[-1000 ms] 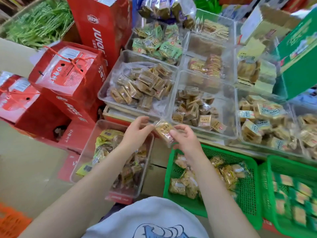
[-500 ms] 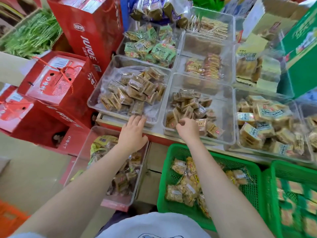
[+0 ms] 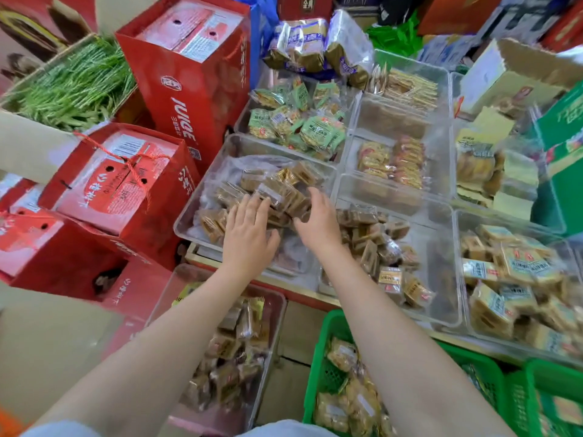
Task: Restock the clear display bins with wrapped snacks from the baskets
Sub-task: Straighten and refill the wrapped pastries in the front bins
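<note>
While over the clear bin (image 3: 195, 212), left hand (image 3: 249, 238), right hand (image 3: 318, 222).

Both forearms are bare from the near edge of view right out to the wrists, no sleeves reaching them, no watch, no bracelet. The left hand (image 3: 249, 238) and the right hand (image 3: 318, 225) are ungloved and without rings, nails short and plain. Nearest of all, between the two arms, shows a strip of a pale, whitish-blue top (image 3: 284, 429), soft fabric; any print on it can't be made out
</note>
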`<state>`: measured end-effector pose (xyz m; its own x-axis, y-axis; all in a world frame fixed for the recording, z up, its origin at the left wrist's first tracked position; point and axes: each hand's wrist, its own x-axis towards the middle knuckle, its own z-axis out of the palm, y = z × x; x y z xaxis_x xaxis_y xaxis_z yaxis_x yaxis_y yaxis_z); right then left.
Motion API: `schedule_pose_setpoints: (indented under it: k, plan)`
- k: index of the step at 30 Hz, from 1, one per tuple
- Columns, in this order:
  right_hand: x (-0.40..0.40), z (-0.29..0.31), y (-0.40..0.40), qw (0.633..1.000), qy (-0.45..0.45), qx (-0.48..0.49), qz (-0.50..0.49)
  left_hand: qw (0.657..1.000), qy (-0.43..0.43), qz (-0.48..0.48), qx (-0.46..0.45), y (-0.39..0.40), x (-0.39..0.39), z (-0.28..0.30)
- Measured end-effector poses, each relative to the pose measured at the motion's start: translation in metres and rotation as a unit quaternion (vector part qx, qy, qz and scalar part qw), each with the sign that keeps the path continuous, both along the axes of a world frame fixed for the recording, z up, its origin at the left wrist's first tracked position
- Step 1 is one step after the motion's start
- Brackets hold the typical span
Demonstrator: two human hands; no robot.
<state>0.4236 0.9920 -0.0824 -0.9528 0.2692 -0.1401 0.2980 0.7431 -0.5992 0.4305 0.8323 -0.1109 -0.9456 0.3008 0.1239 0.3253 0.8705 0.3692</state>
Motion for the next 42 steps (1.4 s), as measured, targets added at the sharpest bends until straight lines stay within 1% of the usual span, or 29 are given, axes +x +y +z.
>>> schedule_pose_setpoints:
  k: [2, 5, 7, 9, 12, 14, 16, 18, 20, 22, 23, 24, 25, 27, 29, 30, 33, 35, 37, 39, 41, 42]
  plan:
    - [-0.013, -0.013, -0.004, 0.998, -0.022, 0.053, 0.030, 1.000, -0.026, 0.000, -0.017, 0.005, -0.007, -0.014]
    - [-0.025, -0.027, -0.005, 0.993, -0.024, 0.111, 0.036, 0.999, -0.030, 0.015, -0.037, 0.009, -0.009, -0.028]
    - [-0.029, -0.030, -0.002, 0.994, -0.019, 0.104, 0.037, 0.999, -0.026, 0.024, -0.037, 0.010, -0.011, -0.033]
    - [-0.027, -0.029, 0.002, 0.998, -0.005, 0.051, 0.025, 0.999, -0.024, 0.030, -0.029, 0.012, -0.012, -0.035]
    - [-0.006, -0.024, 0.014, 0.997, 0.059, -0.011, -0.041, 0.999, -0.022, 0.035, -0.031, 0.011, -0.013, -0.035]
    - [0.016, -0.022, 0.027, 0.988, 0.103, -0.026, -0.110, 0.998, -0.020, 0.038, -0.036, 0.011, -0.012, -0.035]
    - [0.035, -0.023, 0.044, 0.976, 0.124, -0.021, -0.176, 0.998, -0.024, 0.049, -0.040, 0.016, -0.011, -0.036]
    - [0.045, -0.030, 0.061, 0.968, 0.112, 0.000, -0.224, 0.997, -0.028, 0.060, -0.047, 0.021, -0.010, -0.035]
    - [0.047, -0.041, 0.076, 0.969, 0.049, 0.028, -0.239, 0.996, -0.030, 0.064, -0.053, 0.023, -0.009, -0.035]
    - [0.044, -0.047, 0.085, 0.973, -0.042, 0.064, -0.218, 0.996, -0.030, 0.066, -0.053, 0.023, -0.009, -0.035]
    - [0.042, -0.047, 0.086, 0.972, -0.074, 0.079, -0.207, 0.996, -0.029, 0.067, -0.053, 0.022, -0.009, -0.035]
    - [0.040, -0.045, 0.086, 0.972, -0.086, 0.090, -0.200, 0.996, -0.029, 0.069, -0.053, 0.022, -0.009, -0.035]
    - [0.037, -0.042, 0.083, 0.973, -0.071, 0.099, -0.196, 0.996, -0.031, 0.070, -0.054, 0.022, -0.009, -0.034]
    - [0.028, -0.032, 0.071, 0.980, 0.014, 0.098, -0.171, 0.995, -0.035, 0.073, -0.055, 0.023, -0.009, -0.035]
    - [0.014, -0.022, 0.053, 0.989, 0.089, 0.062, -0.096, 0.995, -0.035, 0.074, -0.056, 0.023, -0.009, -0.035]
    - [0.005, -0.019, 0.042, 0.993, 0.098, 0.033, -0.052, 0.995, -0.032, 0.073, -0.059, 0.023, -0.009, -0.035]
    - [-0.020, -0.014, 0.017, 0.996, 0.074, -0.012, 0.054, 0.995, -0.023, 0.073, -0.057, 0.024, -0.009, -0.035]
    - [-0.032, -0.016, 0.008, 0.996, 0.046, -0.007, 0.080, 0.996, -0.018, 0.074, -0.056, 0.023, -0.008, -0.034]
    - [-0.040, -0.017, 0.007, 0.996, 0.022, 0.000, 0.086, 0.996, -0.015, 0.073, -0.058, 0.024, -0.008, -0.034]
    - [-0.042, -0.016, 0.007, 0.997, 0.020, -0.005, 0.077, 0.996, -0.015, 0.071, -0.061, 0.024, -0.008, -0.034]
    - [-0.037, -0.012, 0.009, 0.997, 0.037, -0.035, 0.057, 0.995, -0.018, 0.070, -0.064, 0.024, -0.008, -0.034]
    - [-0.033, -0.008, 0.011, 0.996, 0.046, -0.072, 0.031, 0.995, -0.020, 0.070, -0.065, 0.023, -0.008, -0.035]
